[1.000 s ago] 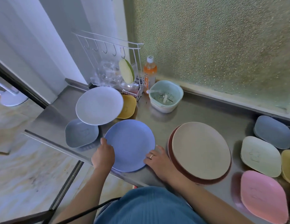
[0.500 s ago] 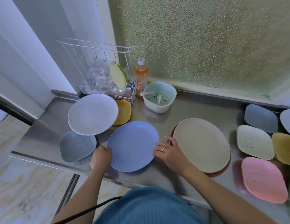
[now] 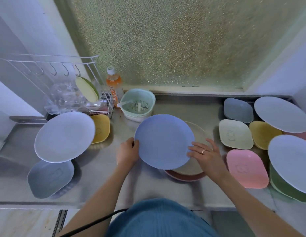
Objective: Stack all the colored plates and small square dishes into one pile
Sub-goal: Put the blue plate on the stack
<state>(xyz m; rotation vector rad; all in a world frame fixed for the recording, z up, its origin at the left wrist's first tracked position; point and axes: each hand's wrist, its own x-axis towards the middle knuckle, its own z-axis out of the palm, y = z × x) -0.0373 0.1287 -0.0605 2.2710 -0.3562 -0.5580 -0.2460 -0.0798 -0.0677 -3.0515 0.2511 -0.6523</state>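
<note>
While held over the beige plate (image 3: 196, 132), blue plate (image 3: 164, 141) gripped at opposite rims: left hand (image 3: 127, 153) fingers curled, right hand (image 3: 206, 155) fingers flat (probably light, stiff, slick).

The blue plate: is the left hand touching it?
Touching. The head view shows the left hand gripping the blue plate at its left rim, its fingers curled on the edge.

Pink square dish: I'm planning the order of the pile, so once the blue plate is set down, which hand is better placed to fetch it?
Probably the right hand. It lies at the blue plate's right edge, next to the pink square dish. The left hand grips the plate's far side and would have to cross over.
</note>
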